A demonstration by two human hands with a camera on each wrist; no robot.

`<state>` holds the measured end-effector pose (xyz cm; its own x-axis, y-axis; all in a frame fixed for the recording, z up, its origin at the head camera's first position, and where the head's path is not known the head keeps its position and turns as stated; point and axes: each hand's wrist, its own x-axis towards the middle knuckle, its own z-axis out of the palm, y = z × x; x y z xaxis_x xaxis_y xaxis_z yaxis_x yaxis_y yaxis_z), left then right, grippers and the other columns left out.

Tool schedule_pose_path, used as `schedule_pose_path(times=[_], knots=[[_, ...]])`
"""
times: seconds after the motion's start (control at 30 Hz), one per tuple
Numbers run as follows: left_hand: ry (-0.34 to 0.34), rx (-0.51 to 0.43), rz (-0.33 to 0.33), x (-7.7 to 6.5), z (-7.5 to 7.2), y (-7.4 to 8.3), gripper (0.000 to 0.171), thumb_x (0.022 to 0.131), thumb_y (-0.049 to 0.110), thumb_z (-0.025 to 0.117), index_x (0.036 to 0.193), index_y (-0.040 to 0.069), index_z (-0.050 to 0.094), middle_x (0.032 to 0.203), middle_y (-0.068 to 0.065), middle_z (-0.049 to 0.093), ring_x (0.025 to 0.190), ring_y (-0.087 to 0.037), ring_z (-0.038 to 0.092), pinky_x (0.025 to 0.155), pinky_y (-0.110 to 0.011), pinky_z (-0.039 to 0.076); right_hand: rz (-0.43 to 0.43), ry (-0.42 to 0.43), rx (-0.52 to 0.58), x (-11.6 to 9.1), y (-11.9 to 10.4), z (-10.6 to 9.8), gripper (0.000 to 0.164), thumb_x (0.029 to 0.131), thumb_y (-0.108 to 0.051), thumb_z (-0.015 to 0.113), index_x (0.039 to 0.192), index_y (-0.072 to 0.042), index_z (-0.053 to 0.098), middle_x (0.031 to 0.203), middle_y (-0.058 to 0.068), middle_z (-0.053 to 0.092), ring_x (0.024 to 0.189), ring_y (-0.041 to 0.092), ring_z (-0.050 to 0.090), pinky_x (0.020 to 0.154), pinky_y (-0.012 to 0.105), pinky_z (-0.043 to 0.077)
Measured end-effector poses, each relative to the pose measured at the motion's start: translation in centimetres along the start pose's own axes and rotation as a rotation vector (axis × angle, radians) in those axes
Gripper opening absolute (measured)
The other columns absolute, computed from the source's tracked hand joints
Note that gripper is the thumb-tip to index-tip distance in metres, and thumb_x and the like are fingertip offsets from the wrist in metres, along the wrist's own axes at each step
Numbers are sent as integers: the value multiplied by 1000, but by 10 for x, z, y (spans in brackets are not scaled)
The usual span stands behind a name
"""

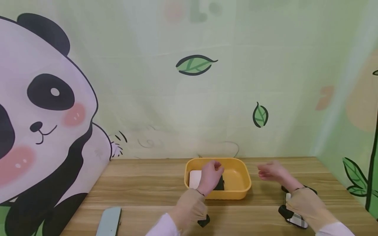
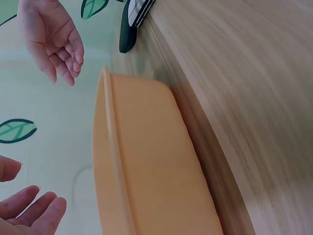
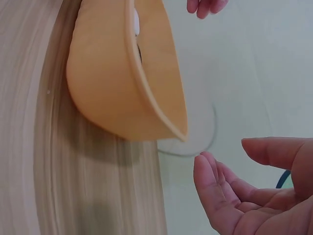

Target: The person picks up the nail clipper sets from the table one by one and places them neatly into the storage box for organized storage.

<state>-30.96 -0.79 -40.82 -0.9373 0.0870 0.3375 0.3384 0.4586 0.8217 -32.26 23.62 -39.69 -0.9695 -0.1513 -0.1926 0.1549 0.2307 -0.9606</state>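
A yellow-orange plastic bin [image 1: 240,195] stands on the wooden table near the wall. Inside it lie a flat white item [image 1: 194,178] and a black item [image 1: 220,185], both partly hidden by my left hand [image 1: 210,177]. That hand hovers over the bin with its fingers loosely bent and nothing in them. My right hand [image 1: 273,172] is in the air just right of the bin, its fingers slightly curled and thumb apart. In the right wrist view, this right hand [image 3: 254,196] is empty, beside the bin's rim [image 3: 146,93].
At the table's front left lies a pale blue-grey flat case [image 1: 108,221]. Under my right forearm is a black and light grey object [image 1: 296,220], partly covered by the arm. A fabric backdrop with a panda and leaves [image 1: 196,65] hangs behind the table [image 1: 141,183].
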Motion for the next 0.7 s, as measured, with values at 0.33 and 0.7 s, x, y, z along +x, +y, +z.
schedule_pose_path(times=[0.33,0.7], knots=[[-72,-21,18,-9,18,10,15,83,11,64,89,-3,62,79,-1,58,75,-15,55,65,-24,46,4,1,-112,-11,12,-18,38,92,-5,46,107,28,37,78,12,56,66,14,58,64,28,51],[-141,-39,5,-17,35,14,17,83,11,64,91,-3,62,79,-1,58,72,-12,54,63,-23,45,58,-6,-69,-20,23,-30,30,91,-4,47,101,23,40,73,8,56,64,13,57,63,27,50]])
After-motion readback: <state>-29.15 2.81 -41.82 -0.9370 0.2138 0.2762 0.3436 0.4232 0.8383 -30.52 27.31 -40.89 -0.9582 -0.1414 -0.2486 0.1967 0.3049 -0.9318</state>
